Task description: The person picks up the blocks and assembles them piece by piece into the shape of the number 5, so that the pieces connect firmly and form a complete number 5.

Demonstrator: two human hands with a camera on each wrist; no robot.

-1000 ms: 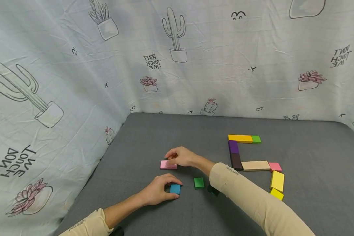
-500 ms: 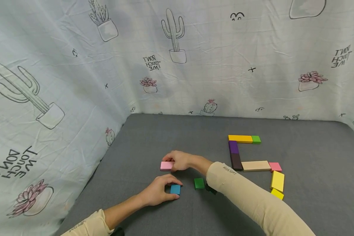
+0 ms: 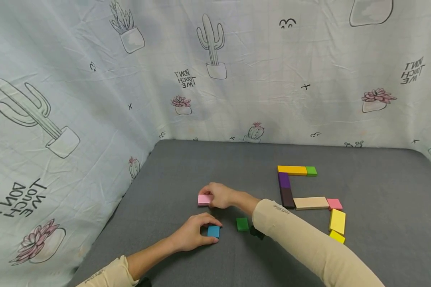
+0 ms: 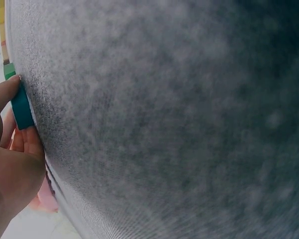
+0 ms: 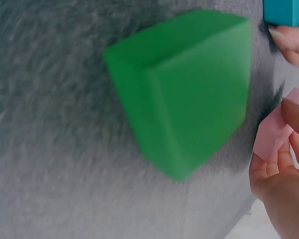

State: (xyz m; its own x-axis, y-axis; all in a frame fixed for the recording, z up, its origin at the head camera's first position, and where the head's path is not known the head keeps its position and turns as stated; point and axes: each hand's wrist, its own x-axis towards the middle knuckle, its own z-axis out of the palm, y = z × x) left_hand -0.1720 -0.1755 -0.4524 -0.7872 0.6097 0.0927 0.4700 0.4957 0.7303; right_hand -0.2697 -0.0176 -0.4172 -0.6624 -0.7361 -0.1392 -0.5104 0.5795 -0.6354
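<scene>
My left hand (image 3: 194, 232) pinches a small blue block (image 3: 213, 231) between thumb and fingers on the grey cloth. In the left wrist view the thumb lies on one end of that blue block (image 4: 22, 110) and the fingers on the other. Farther back, my right hand (image 3: 220, 195) grips a pink block (image 3: 205, 200) by its two long sides, thumb nearer me; the right wrist view has this pink block (image 5: 274, 132) tilted, and whether it touches the cloth I cannot tell. A green square block (image 3: 242, 224) lies right of the blue one.
To the right, blocks form a bent line: a yellow-orange one (image 3: 292, 170), light green (image 3: 311, 171), purple (image 3: 284, 180), dark brown (image 3: 287, 198), tan (image 3: 311, 203), coral pink (image 3: 334, 204) and two yellow ones (image 3: 337, 221). A patterned curtain (image 3: 258, 79) stands behind the grey surface.
The right hand has come down round the pink block and taken hold of it. The block has since shifted slightly to the right. My left hand stays put on the blue block.
</scene>
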